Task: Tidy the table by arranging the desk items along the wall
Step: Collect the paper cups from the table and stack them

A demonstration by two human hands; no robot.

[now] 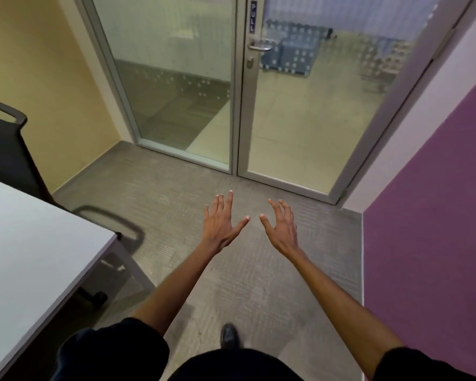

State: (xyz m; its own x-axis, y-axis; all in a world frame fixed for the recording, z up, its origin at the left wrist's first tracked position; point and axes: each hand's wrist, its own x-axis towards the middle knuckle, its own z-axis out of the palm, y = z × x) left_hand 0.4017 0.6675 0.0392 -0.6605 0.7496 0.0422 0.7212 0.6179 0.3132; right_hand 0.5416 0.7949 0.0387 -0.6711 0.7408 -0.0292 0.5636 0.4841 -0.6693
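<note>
Both my arms are stretched out in front of me over the grey carpet. My left hand [222, 221] is open with its fingers spread and holds nothing. My right hand [282, 225] is open too, fingers slightly curled, a little apart from the left. A white table [25, 243] fills the lower left, well to the left of both hands. No desk items show on the part of the table that is in view.
A black office chair [8, 149] stands behind the table's far corner. A glass door [300, 105] with a metal handle is straight ahead, a yellow wall to its left and a purple wall [429, 229] on the right. My shoe [229, 335] shows on the carpet.
</note>
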